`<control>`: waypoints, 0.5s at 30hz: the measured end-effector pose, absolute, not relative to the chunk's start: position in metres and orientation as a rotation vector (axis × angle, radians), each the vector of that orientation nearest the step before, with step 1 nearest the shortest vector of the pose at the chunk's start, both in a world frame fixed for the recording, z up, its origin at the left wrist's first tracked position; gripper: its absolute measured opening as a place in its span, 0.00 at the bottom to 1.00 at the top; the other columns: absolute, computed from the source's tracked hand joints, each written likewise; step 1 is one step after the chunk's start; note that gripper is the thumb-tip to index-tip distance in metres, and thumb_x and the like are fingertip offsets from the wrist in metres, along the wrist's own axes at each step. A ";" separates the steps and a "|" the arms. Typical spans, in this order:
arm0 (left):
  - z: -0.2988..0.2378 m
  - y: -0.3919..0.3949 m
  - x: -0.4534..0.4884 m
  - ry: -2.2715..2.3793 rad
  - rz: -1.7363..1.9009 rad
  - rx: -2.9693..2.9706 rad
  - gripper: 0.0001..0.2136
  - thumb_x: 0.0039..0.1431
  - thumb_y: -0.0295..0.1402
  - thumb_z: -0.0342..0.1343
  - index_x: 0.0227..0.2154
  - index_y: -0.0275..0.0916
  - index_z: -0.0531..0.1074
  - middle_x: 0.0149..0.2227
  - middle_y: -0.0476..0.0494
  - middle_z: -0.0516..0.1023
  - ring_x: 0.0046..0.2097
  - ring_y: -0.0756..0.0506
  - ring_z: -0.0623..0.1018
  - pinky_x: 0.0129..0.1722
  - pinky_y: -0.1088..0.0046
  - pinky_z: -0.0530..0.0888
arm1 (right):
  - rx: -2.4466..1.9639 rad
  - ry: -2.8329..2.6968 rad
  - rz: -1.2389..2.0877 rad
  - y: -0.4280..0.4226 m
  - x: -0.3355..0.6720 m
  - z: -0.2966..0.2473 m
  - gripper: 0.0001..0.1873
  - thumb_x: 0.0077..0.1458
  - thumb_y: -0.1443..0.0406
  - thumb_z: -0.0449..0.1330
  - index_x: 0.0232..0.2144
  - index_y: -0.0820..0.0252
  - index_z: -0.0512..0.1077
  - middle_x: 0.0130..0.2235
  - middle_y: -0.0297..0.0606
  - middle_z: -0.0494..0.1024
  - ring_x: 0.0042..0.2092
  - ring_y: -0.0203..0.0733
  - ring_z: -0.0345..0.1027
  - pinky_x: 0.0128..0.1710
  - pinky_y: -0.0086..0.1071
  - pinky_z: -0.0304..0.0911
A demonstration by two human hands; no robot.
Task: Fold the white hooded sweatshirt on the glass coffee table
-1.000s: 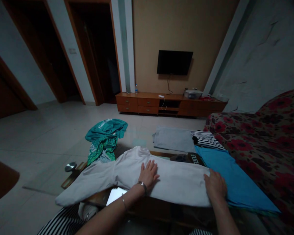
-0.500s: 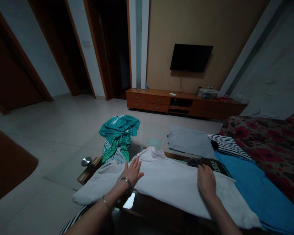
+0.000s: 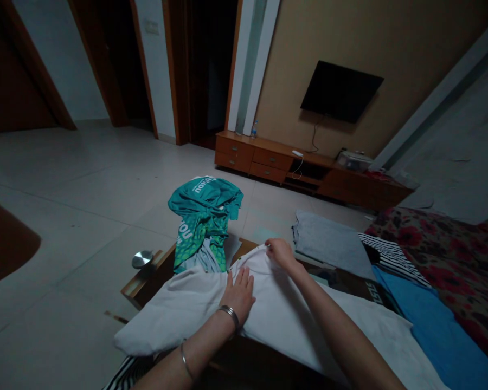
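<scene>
A white shirt (image 3: 301, 319) lies spread across the glass-topped table, one sleeve reaching out to the left. My left hand (image 3: 239, 297) rests flat on it below the collar, fingers stretched out, with bangles on the wrist. At the collar, my right hand (image 3: 281, 254) pinches the shirt's edge and lifts it slightly. A crumpled green jersey (image 3: 205, 197) with white lettering lies just beyond the shirt, at the table's far left corner. Partly covered by my right forearm and the shirt is a dark garment (image 3: 350, 284) with pale letters.
To the right lie a folded grey garment (image 3: 329, 238), a striped one (image 3: 394, 257) and a blue one (image 3: 439, 325). A flowered sofa (image 3: 443, 254) stands at the far right. A round metal knob (image 3: 142, 259) sits at the table's left corner. A low wooden cabinet (image 3: 268, 162) lines the wall.
My right hand has moved left from the shirt's right side to the collar and taken hold of its edge. My left hand stays flat on the shirt. The view has tilted and shifted.
</scene>
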State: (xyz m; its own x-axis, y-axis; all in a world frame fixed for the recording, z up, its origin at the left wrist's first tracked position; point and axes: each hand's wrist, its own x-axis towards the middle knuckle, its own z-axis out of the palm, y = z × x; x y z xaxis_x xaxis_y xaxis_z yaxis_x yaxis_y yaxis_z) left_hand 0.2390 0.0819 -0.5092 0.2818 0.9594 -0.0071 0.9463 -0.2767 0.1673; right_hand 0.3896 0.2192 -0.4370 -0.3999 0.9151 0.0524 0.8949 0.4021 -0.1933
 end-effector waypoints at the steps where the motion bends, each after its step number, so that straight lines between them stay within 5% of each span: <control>1: -0.512 0.082 0.239 1.800 0.152 2.396 0.26 0.60 0.37 0.47 0.61 0.37 0.58 0.66 0.32 0.48 0.67 0.35 0.48 0.61 0.42 0.47 | -1.573 -2.537 0.215 0.213 0.394 -0.436 0.11 0.49 0.72 0.56 0.34 0.59 0.76 0.37 0.43 0.78 0.43 0.44 0.67 0.45 0.32 0.58; 9: -0.513 0.083 0.240 1.795 0.088 2.343 0.26 0.61 0.36 0.47 0.61 0.34 0.57 0.65 0.31 0.47 0.67 0.35 0.48 0.61 0.41 0.46 | -1.049 -2.633 0.945 0.210 0.409 -0.449 0.13 0.48 0.74 0.53 0.33 0.61 0.75 0.34 0.35 0.76 0.35 0.36 0.68 0.37 0.26 0.60; 15: -0.495 0.077 0.235 1.777 0.069 2.322 0.27 0.62 0.39 0.45 0.62 0.33 0.56 0.66 0.34 0.47 0.67 0.37 0.47 0.62 0.43 0.48 | -1.217 -2.689 0.579 0.259 0.379 -0.473 0.11 0.45 0.74 0.57 0.31 0.63 0.78 0.43 0.44 0.75 0.44 0.40 0.67 0.45 0.30 0.60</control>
State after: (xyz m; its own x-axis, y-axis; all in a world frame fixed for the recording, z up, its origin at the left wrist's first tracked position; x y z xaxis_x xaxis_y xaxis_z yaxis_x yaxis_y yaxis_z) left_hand 0.2349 0.0770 -0.4946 0.2696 0.9584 -0.0940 0.9483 -0.2473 0.1990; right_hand 0.3792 0.2588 -0.4726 -0.6651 0.7459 -0.0361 0.6946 0.6002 -0.3965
